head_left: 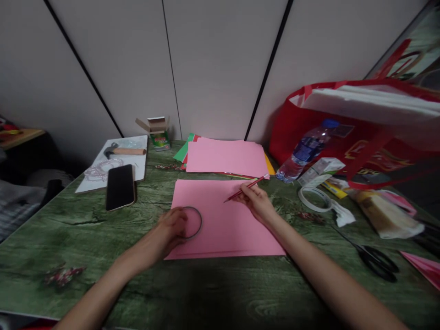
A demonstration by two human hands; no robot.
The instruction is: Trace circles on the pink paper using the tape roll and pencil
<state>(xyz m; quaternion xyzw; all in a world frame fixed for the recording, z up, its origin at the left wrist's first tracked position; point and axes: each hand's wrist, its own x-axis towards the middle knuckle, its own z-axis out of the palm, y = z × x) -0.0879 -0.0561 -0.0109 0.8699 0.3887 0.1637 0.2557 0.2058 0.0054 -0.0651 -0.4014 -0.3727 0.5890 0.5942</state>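
A sheet of pink paper (pixel 230 233), seemingly on top of another, lies flat on the table. On its left part rests a thin grey ring (pixel 201 223), with pink showing through its middle. My left hand (pixel 172 225) has its fingers closed around the ring's left side. Over the paper's upper right, my right hand (pixel 256 200) grips a red pencil (pixel 257 181) in a writing hold. The pencil's tip points down and left, close to the sheet; I cannot tell whether it touches.
Behind lies a stack of coloured paper (pixel 223 156). A phone (pixel 120 187), a hammer (pixel 129 151) and a small box (pixel 160 137) are at left. At right are a bottle (pixel 305 153), a red bag (pixel 292 123), a tape roll (pixel 305 201) and scissors (pixel 376 263).
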